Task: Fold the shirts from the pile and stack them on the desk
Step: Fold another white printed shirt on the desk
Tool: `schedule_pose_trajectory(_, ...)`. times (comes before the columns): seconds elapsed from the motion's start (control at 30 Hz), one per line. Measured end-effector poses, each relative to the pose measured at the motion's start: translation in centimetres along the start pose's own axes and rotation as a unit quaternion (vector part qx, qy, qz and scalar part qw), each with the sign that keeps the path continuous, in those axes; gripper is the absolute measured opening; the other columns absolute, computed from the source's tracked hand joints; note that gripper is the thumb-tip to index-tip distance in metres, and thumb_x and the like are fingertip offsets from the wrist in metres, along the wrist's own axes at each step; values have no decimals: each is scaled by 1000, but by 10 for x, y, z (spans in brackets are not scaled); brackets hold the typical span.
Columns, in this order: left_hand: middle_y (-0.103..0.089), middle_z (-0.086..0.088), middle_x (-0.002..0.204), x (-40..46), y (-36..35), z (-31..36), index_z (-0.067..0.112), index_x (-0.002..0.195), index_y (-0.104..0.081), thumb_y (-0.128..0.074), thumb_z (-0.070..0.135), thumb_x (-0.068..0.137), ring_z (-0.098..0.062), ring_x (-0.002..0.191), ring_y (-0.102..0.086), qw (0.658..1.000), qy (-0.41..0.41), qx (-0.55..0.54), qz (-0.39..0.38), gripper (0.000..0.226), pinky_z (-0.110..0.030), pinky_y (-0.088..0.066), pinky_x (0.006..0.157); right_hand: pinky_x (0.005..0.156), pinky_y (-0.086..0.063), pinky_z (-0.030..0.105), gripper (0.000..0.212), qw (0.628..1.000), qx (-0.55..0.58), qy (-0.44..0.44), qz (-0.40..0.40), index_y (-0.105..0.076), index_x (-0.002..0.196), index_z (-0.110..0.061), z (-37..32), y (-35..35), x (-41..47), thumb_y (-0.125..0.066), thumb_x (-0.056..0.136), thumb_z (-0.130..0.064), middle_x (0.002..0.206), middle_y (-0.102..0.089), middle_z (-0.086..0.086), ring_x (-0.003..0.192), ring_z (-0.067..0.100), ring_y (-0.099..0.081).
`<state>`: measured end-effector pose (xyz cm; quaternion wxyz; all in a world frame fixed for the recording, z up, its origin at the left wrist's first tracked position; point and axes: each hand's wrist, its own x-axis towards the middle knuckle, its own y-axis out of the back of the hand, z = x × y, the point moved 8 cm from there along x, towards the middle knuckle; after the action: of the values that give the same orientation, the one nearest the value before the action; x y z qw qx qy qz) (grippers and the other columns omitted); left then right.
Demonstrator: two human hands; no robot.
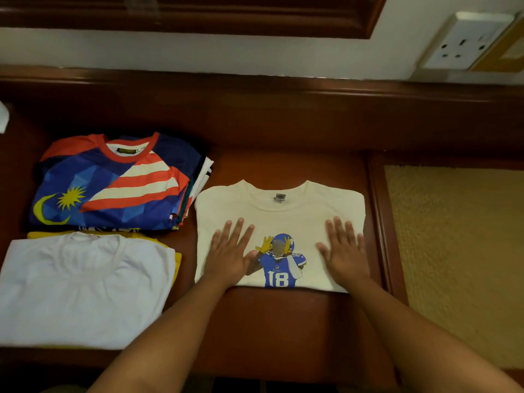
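A folded cream shirt (279, 214) with a blue number 18 player print lies in the middle of the dark wooden desk (283, 316). My left hand (231, 251) lies flat on its left half, fingers spread and straight. My right hand (344, 251) presses flat on its right half the same way. At the far left, a stack of folded shirts has a blue, red and white flag-pattern shirt (113, 182) on top. Nearer to me on the left, a folded white shirt (85, 287) lies on a yellow one (177, 259).
A raised wooden ledge (255, 89) runs along the back of the desk below a white wall. A wall socket (465, 41) sits at the upper right. A tan woven surface (453, 256) lies to the right of the desk.
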<state>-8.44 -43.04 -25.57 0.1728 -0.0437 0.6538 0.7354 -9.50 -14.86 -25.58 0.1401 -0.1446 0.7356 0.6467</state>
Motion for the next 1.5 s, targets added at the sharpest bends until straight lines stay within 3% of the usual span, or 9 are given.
schedule_pose_trajectory(0.13, 23, 3, 156, -9, 9, 10, 29, 149, 15, 21, 69, 81, -21, 145, 22, 999, 33, -24, 8, 79, -40, 19, 114, 119, 8, 48, 70, 992, 34, -122, 13, 13, 152, -19, 20, 11, -12, -7, 97, -57, 159, 20, 3, 146, 23, 21)
schedule_pose_trajectory(0.3, 23, 3, 157, -24, -5, 49, 32, 147, 21, 29, 65, 76, -21, 145, 22, 999, 23, -31, -21, 78, -42, 13, 116, 116, 18, 36, 70, 995, 54, 82, -9, 24, 146, -32, -50, -20, -37, 5, 88, -65, 151, 37, -8, 141, 15, 33)
schedule_pose_trajectory(0.5, 2, 0, 162, -53, -12, -24, 34, 153, 0, -4, 62, 94, -25, 148, 4, 989, 146, -31, 13, 65, -47, -3, 117, 118, 9, 40, 64, 999, 30, -24, 13, 16, 150, -32, 22, -15, -40, -2, 95, -59, 157, 25, -6, 145, 18, 23)
schedule_pose_trajectory(0.63, -4, -7, 161, -66, -1, -45, 28, 153, -4, -38, 64, 91, -30, 147, -4, 951, 273, -143, 16, 79, -48, -12, 117, 116, -22, 44, 66, 985, 114, -112, 60, -11, 153, -14, 43, 9, -45, -39, 99, -39, 158, -16, 17, 144, 34, -17)
schedule_pose_trajectory(0.77, -30, -11, 152, -54, 19, -55, 22, 150, -19, -59, 51, 87, -34, 136, -33, 875, 388, -279, 73, 80, -51, -39, 104, 102, -41, 48, 68, 920, 298, -233, 100, -29, 146, -8, 52, 25, -28, -60, 90, -29, 138, -45, 21, 126, 38, -44)
schedule_pose_trajectory(1.03, -53, -11, 132, -10, 27, -81, 12, 136, -40, -67, 32, 84, -34, 115, -53, 760, 437, -478, 52, 61, -45, -48, 94, 86, -47, 39, 51, 759, 567, -319, 30, -44, 129, -8, 50, 23, -3, -69, 85, -16, 115, -58, 5, 102, 27, -57)
schedule_pose_trajectory(1.13, -57, -12, 127, -5, 30, -84, 12, 132, -42, -67, 25, 84, -33, 109, -57, 766, 420, -485, 46, 56, -45, -51, 91, 93, -50, 47, 31, 756, 581, -302, -12, -51, 113, -9, 47, 23, 2, -66, 86, -9, 113, -62, 12, 103, 33, -60)
schedule_pose_trajectory(1.37, -31, -2, 149, -3, 48, -75, 40, 146, -11, -63, 8, 89, -25, 129, -42, 799, 324, -492, 118, 84, -37, -49, 91, 99, -45, 49, 42, 770, 589, -245, -25, -46, 132, -14, 41, 38, 4, -57, 92, -7, 126, -59, 12, 109, 29, -57)
schedule_pose_trajectory(1.5, -44, -1, 142, 3, 43, -65, 35, 140, -42, -55, 9, 93, -13, 104, -55, 804, 266, -528, 66, 55, -21, -51, 73, 105, -34, 40, 74, 848, 498, -176, 46, -12, 152, -29, 32, 61, 0, -50, 94, -3, 149, -35, 4, 130, 25, -39)
